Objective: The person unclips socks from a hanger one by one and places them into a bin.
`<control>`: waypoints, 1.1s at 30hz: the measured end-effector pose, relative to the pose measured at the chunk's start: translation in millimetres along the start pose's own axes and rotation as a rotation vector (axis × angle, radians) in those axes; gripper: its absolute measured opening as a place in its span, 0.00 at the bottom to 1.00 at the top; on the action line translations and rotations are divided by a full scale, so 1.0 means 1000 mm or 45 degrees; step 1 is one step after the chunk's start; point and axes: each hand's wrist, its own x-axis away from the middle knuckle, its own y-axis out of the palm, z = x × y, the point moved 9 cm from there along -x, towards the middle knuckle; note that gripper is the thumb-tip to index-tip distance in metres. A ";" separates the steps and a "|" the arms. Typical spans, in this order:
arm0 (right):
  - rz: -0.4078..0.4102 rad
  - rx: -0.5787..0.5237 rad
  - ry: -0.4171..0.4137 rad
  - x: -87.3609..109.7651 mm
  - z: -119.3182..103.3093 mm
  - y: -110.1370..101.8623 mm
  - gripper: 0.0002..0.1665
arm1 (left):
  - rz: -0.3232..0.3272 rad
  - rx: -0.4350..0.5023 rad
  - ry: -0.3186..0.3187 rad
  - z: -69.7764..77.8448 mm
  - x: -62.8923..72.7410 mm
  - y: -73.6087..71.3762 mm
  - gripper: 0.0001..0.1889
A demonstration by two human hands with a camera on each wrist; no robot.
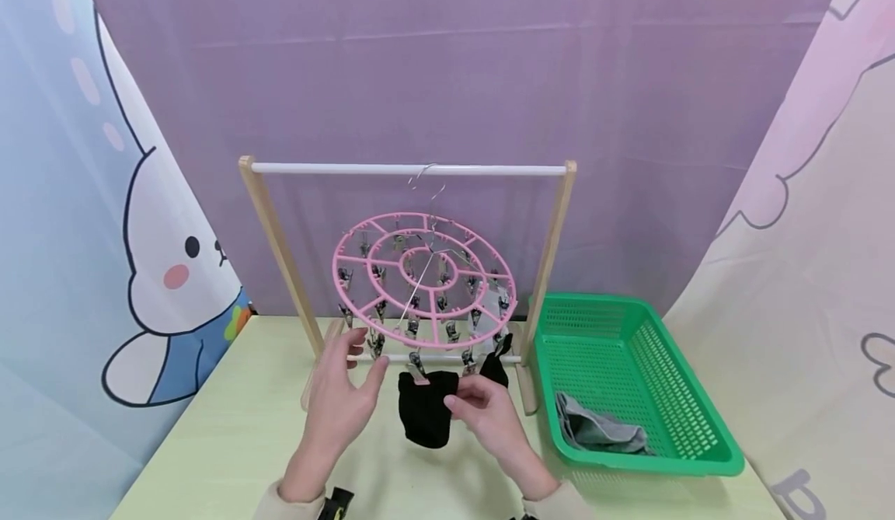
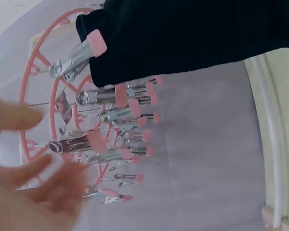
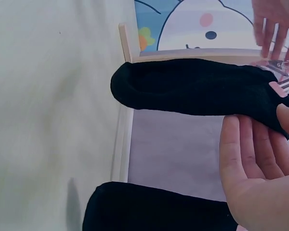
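A black sock [image 1: 428, 415] hangs by its cuff from a metal clip [image 1: 416, 363] with pink tips, at the front of a round pink clip hanger [image 1: 419, 344]. My right hand [image 1: 492, 423] pinches the cuff's right corner between thumb and fingers; in the right wrist view the sock's toe [image 3: 123, 85] dangles free. Apart from the sock, my left hand [image 1: 339, 407] is at the hanger's front left edge, thumb and fingers spread beside another clip [image 1: 376, 345]. That hand [image 2: 38, 187] is blurred in the left wrist view. A second black sock [image 1: 493, 372] hangs just right, partly behind my right hand.
The hanger hooks onto a white rail [image 1: 336, 169] between wooden posts [image 1: 280, 248]. To the right stands a green basket [image 1: 671, 467] with a grey sock-like cloth [image 1: 604, 431] inside. A pale grey cloth [image 1: 487, 314] hangs behind the hanger's right side. Purple fabric [image 1: 447, 85] covers the back.
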 end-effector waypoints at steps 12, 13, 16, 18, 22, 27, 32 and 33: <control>0.027 0.018 -0.077 0.004 -0.013 -0.002 0.09 | -0.024 0.111 0.278 0.015 0.015 0.012 0.10; 0.028 0.019 -0.075 0.004 -0.013 -0.002 0.09 | -0.074 0.099 0.234 0.012 0.016 0.018 0.12; 0.012 0.025 -0.093 0.005 -0.016 -0.001 0.08 | -0.220 0.126 0.081 0.002 0.015 0.033 0.17; -0.003 0.029 -0.112 0.005 -0.018 0.000 0.08 | -0.318 0.221 -0.024 -0.005 0.014 0.041 0.20; -0.039 0.031 -0.129 0.006 -0.021 0.003 0.09 | -0.509 0.497 -0.185 -0.014 0.012 0.058 0.21; -0.052 0.026 -0.127 0.007 -0.021 0.004 0.09 | -0.625 0.678 -0.346 -0.023 0.012 0.071 0.18; -0.057 0.042 -0.104 0.008 -0.022 0.003 0.10 | -0.608 0.693 -0.414 -0.027 0.011 0.072 0.13; -0.053 0.045 -0.097 0.008 -0.022 0.003 0.11 | -0.604 0.682 -0.416 -0.027 0.011 0.072 0.12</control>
